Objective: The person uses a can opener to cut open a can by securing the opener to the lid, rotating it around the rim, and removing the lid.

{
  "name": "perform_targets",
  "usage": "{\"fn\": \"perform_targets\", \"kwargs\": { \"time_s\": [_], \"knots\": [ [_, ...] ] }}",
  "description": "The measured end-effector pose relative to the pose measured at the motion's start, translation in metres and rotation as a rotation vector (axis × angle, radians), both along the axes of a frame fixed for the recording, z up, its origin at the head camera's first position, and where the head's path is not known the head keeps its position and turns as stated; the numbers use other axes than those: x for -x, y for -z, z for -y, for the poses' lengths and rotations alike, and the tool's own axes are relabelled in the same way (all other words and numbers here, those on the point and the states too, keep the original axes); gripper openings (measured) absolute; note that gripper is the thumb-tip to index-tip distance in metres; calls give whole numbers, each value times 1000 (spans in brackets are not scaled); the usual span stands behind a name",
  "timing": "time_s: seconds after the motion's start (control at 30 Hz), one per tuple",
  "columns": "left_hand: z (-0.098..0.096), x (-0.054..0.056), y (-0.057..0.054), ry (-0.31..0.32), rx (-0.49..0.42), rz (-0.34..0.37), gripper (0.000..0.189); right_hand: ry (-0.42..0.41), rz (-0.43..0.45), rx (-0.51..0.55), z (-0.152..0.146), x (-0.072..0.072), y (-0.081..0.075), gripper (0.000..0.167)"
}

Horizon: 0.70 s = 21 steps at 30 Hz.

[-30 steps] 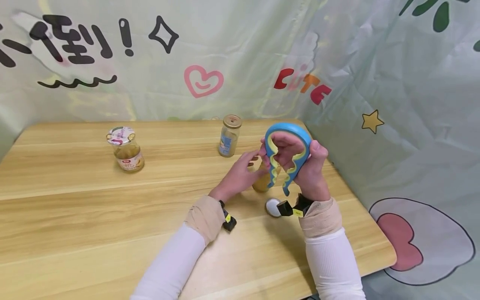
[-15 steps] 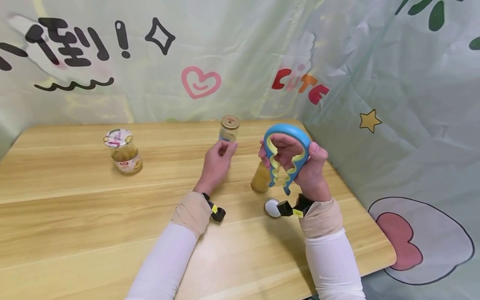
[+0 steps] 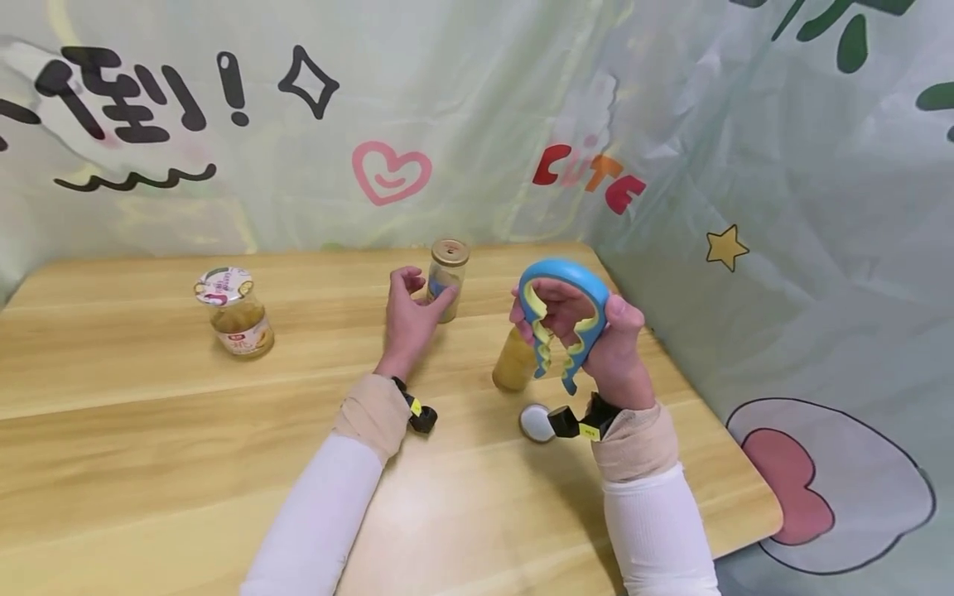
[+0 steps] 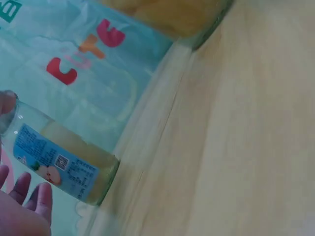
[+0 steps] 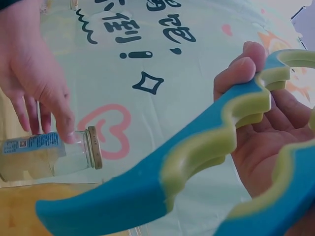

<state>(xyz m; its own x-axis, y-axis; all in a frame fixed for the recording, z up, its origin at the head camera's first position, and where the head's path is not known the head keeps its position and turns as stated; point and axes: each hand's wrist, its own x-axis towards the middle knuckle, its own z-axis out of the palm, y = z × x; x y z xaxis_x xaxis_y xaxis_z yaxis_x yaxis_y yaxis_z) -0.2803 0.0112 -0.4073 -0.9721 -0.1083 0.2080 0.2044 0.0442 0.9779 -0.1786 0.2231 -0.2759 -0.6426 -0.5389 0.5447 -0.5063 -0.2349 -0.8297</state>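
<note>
My right hand (image 3: 619, 360) grips a blue and yellow jar opener (image 3: 565, 270), raised above the table with its toothed arms apart and pointing down. My left hand (image 3: 408, 327) is at a glass jar (image 3: 450, 275) with a gold lid and a blue label. Its thumb lies close at the glass and its fingers are spread on the jar's left side. In the left wrist view the label of that jar (image 4: 61, 162) shows a fruit picture and a QR code. Behind the opener stands a jar with yellow contents (image 3: 514, 362), its top hidden by the right hand.
A round white-faced lid (image 3: 536, 423) lies on the wooden table (image 3: 224, 463) by the right wrist. Farther left stands a fruit jar (image 3: 244, 327) with a patterned cover. Printed cloth walls (image 3: 477, 124) border the table behind and at the right.
My left hand has left the yellow jar, moving left and away from me to the blue-labelled jar, its fingers spreading. My right hand keeps the opener in nearly the same place.
</note>
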Motion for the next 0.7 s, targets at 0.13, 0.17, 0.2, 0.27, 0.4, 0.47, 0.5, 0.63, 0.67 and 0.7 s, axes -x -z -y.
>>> {"fn": "perform_targets", "kwargs": {
  "time_s": [0.13,0.17,0.2,0.27,0.4,0.47,0.5,0.63,0.67,0.7],
  "knots": [
    [0,10,2,53,54,-14,81,11,-8,-4,-3,-1,1,78],
    [-1,13,0,62,73,-27,83,17,-11,-6,-3,-1,1,78],
    [-1,15,-1,70,92,-36,86,23,-14,-10,-4,-1,0,79],
    [-2,20,-4,79,124,-56,91,38,-16,-19,-5,-2,0,80],
    [-6,28,-8,87,164,-53,98,71,-26,-25,-6,-3,1,88],
    [-8,31,-7,96,168,-43,101,84,-42,-30,-7,-3,2,91],
    [-9,32,-7,103,164,-38,102,88,-50,-32,-7,-3,2,92],
    [-14,36,-7,133,147,-33,105,96,-71,-45,-6,-3,1,93],
    [-15,36,-8,138,140,-34,106,95,-73,-47,-6,-3,1,94],
    [-16,37,-9,143,131,-38,107,98,-72,-50,-6,-3,0,94]
  ]
}}
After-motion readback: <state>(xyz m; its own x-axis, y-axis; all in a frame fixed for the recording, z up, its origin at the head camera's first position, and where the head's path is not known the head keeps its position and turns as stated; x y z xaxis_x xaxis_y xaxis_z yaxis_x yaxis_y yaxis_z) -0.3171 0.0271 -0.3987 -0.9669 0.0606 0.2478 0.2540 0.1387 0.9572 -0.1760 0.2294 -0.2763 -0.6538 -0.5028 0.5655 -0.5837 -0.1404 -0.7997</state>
